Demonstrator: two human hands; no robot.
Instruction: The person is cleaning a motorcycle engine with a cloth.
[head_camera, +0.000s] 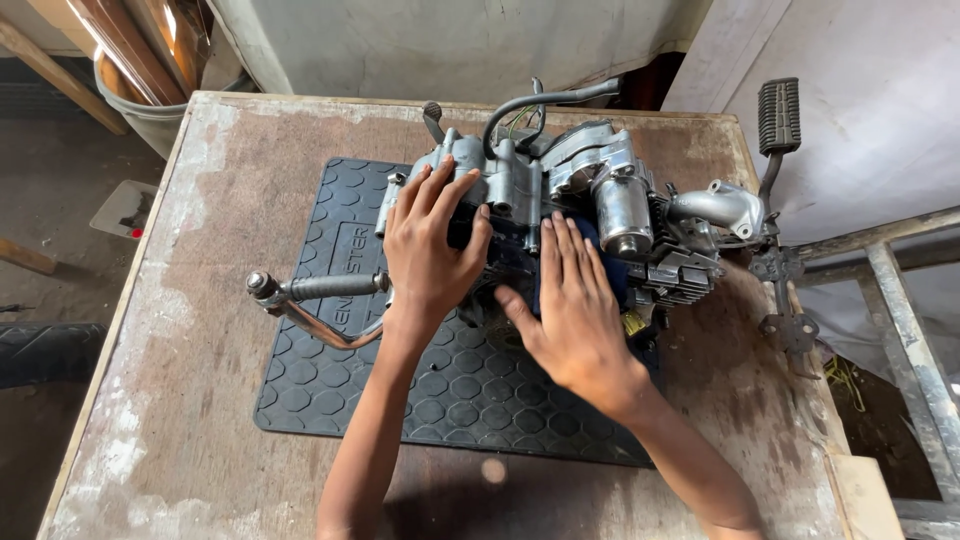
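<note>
A grey metal motorcycle engine (600, 195) lies on a black rubber mat (330, 350) on a worn wooden table (190, 330). My left hand (430, 245) rests flat on the engine's left side, fingers spread over the casing. Beside it, my right hand (570, 300) presses flat on a dark blue cloth (610, 275) over the engine's middle. A lever with a grey rubber grip (320, 288) sticks out to the left of the engine. A kick pedal with a black ribbed pad (778, 115) rises at the right. Neither hand grips anything.
A metal bucket with wooden planks (140, 90) stands beyond the table's far left corner. A metal frame (900, 320) stands off the right edge. A pale wall or sheet (450, 40) runs behind the table.
</note>
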